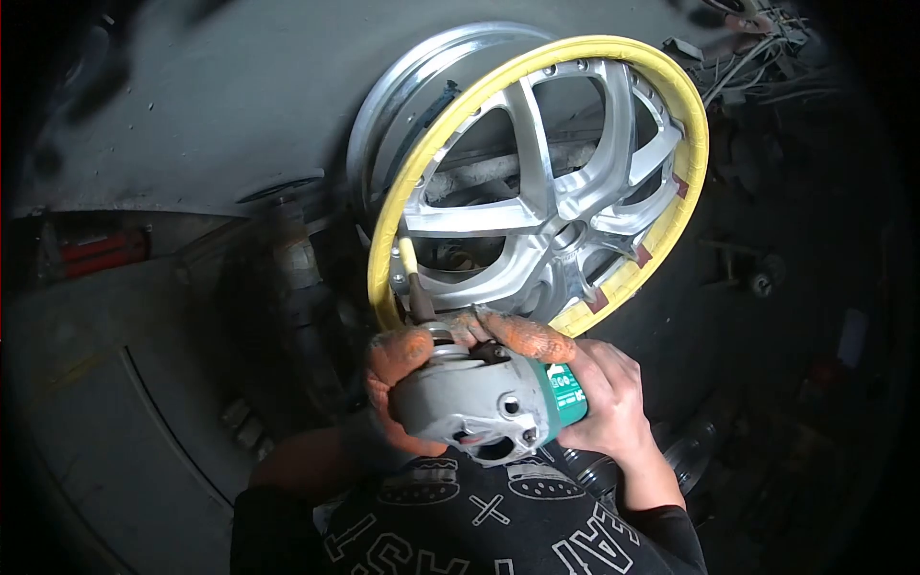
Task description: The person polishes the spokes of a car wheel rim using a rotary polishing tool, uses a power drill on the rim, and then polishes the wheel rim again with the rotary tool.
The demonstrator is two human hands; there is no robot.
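An angle grinder with a grey head and green body (489, 407) is held in front of my chest. My left hand (401, 369), in an orange-stained glove, wraps round its head. My right hand (609, 393) grips the green body from the right; an orange-gloved finger lies across the top of the tool. From the grinder a shaft with a pale yellow tip (409, 257) points up at the inner edge of a silver spoked wheel (541, 216). Yellow tape (695, 115) covers the wheel's outer lip, with small dark red patches at the lower right.
Behind the wheel is a shiny metal rim edge (369, 125). A grey panel (220, 105) stands at the upper left, with a red object (103, 253) below it. Cables (757, 67) lie at the upper right. More metal parts (695, 450) are at the lower right.
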